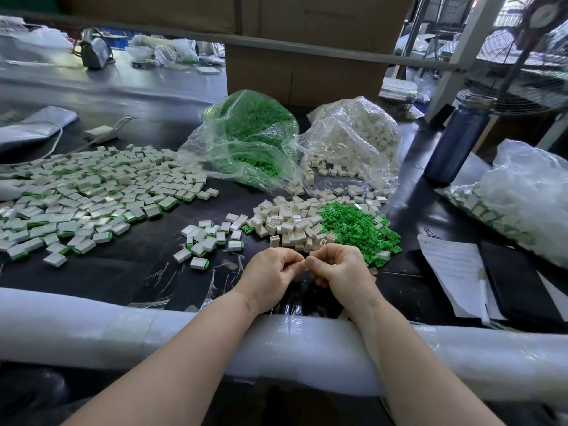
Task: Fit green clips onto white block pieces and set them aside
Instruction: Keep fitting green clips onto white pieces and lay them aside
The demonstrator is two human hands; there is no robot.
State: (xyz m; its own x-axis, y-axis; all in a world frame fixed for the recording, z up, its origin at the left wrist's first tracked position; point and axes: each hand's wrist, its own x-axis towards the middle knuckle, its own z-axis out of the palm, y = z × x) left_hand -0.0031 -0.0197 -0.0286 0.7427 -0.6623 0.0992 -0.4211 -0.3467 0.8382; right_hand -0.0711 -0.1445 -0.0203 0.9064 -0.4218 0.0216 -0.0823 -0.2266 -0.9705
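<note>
My left hand (270, 278) and my right hand (341, 272) meet near the table's front edge, fingers curled. Their fingertips pinch a small pale piece (307, 259) between them, and most of it is hidden. Just beyond the hands lies a loose pile of white block pieces (289, 222), with a heap of green clips (356, 226) to its right. A few fitted blocks with green ends (209, 241) lie left of the hands. A large spread of fitted blocks (86, 192) covers the table's left side.
A clear bag of green clips (249, 133) and a clear bag of white blocks (353, 136) sit behind the piles. At the right are a blue bottle (458, 139), papers (451, 265), a black notebook (519, 284) and another bag (528, 198). White foam padding (92, 327) wraps the near edge.
</note>
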